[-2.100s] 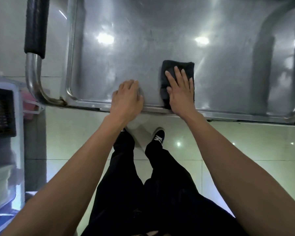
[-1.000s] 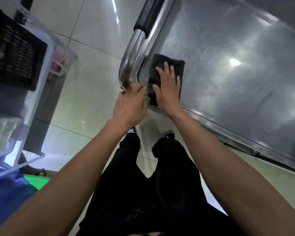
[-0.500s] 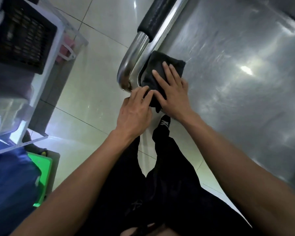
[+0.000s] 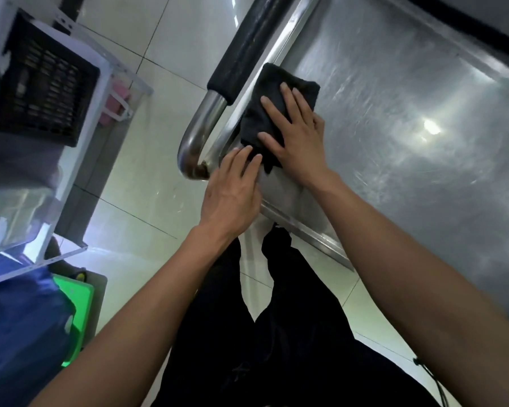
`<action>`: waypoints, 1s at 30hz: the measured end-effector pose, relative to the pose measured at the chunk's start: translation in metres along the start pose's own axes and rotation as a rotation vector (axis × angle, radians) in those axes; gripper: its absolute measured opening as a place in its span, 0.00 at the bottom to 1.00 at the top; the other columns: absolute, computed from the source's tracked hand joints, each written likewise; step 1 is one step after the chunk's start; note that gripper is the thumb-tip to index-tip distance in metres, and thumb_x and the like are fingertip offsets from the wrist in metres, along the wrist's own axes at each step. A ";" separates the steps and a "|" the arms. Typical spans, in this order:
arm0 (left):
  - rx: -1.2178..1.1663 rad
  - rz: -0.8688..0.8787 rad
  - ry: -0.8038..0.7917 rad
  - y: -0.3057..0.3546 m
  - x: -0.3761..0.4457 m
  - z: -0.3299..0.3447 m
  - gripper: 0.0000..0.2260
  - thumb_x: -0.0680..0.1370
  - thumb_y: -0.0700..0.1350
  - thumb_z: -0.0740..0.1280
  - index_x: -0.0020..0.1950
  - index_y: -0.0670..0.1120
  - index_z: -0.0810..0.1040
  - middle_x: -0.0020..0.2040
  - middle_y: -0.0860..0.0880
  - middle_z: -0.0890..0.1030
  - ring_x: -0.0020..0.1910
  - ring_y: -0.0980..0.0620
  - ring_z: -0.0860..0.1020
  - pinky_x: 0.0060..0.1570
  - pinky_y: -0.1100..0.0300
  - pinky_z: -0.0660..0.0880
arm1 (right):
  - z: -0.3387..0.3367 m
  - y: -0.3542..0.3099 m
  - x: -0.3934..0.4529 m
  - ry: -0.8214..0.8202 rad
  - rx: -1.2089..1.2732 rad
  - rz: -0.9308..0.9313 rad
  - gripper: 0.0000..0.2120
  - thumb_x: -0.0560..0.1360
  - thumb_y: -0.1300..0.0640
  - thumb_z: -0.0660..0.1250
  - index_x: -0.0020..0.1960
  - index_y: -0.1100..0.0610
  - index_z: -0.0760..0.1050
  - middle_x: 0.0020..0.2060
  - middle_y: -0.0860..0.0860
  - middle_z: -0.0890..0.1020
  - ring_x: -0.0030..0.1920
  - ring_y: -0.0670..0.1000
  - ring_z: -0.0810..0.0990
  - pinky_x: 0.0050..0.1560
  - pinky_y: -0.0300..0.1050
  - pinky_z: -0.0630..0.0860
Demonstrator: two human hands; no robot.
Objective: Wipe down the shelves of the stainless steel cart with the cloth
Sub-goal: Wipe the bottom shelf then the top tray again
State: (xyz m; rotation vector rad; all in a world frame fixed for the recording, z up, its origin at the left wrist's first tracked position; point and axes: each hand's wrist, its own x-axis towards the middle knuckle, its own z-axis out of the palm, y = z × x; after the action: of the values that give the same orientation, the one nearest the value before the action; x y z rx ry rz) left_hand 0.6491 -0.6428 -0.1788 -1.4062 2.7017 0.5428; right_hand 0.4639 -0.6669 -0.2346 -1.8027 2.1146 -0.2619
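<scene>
Head view: your right hand (image 4: 299, 136) flat, fingers straight, pressing black cloth (image 4: 265, 101) onto cart shelf (image 4: 409, 127) corner, beside handle (image 4: 218, 110). Your left hand (image 4: 232, 189) relaxed, fingers extended on shelf rim, fingertips touching cloth edge, grasping nothing.

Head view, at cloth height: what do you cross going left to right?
Black slatted crate → pink item behind the clear bin wall → tiled floor → cart handle → black cloth → right hand pressing flat on it → bare steel shelf.
</scene>
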 end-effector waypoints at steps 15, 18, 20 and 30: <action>0.078 -0.021 -0.123 0.046 0.079 -0.001 0.20 0.81 0.49 0.60 0.73 0.48 0.68 0.74 0.46 0.68 0.76 0.44 0.61 0.70 0.44 0.64 | -0.060 0.101 0.122 0.043 0.066 0.176 0.30 0.81 0.36 0.52 0.80 0.41 0.53 0.82 0.50 0.49 0.81 0.53 0.46 0.72 0.52 0.52; 0.076 0.002 -0.130 0.051 0.091 0.000 0.20 0.82 0.49 0.60 0.73 0.48 0.68 0.74 0.47 0.68 0.76 0.44 0.61 0.70 0.44 0.63 | -0.067 0.109 0.138 0.046 0.066 0.201 0.30 0.81 0.37 0.52 0.81 0.42 0.53 0.82 0.51 0.48 0.81 0.53 0.45 0.73 0.53 0.52; 0.078 0.012 -0.130 0.053 0.097 -0.002 0.19 0.81 0.49 0.60 0.73 0.48 0.68 0.73 0.47 0.68 0.76 0.45 0.62 0.70 0.45 0.64 | -0.068 0.108 0.139 0.050 0.071 0.202 0.30 0.81 0.38 0.52 0.81 0.42 0.53 0.82 0.52 0.48 0.81 0.54 0.45 0.73 0.53 0.52; 0.073 0.021 -0.121 0.034 0.093 -0.019 0.20 0.82 0.50 0.59 0.73 0.48 0.68 0.75 0.46 0.67 0.76 0.46 0.61 0.71 0.45 0.63 | -0.047 0.083 0.066 0.029 0.094 0.185 0.29 0.82 0.39 0.53 0.81 0.42 0.52 0.82 0.50 0.48 0.81 0.52 0.45 0.75 0.52 0.50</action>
State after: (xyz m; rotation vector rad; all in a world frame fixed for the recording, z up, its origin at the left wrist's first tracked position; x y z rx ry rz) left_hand 0.5697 -0.7045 -0.1703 -1.2857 2.6155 0.5074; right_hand 0.3612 -0.7215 -0.2306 -1.5477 2.2327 -0.3353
